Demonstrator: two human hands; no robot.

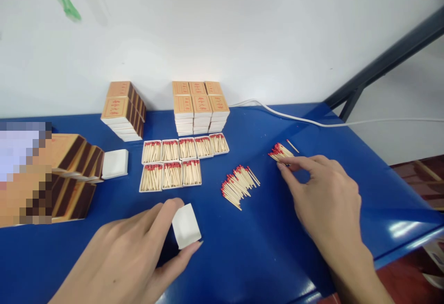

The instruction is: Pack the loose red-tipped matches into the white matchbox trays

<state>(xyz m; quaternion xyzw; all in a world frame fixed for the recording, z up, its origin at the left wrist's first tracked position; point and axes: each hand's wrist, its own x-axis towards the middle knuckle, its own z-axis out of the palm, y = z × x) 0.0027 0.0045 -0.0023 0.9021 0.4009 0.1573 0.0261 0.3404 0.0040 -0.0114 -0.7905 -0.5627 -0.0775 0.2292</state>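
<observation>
Eight filled matchbox trays (180, 163) are laid out at centre, while an empty tray (186, 225) is gripped by the left hand (138, 253) at lower centre and a small match bundle (280, 152) is pinched by the right hand (326, 197), a loose match pile (239, 185) left between.

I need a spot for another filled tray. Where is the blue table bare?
Bare table lies between the left hand and right hand, and beyond the loose matches toward the white cable. It is crowded around the filled trays and matchbox stacks.
</observation>
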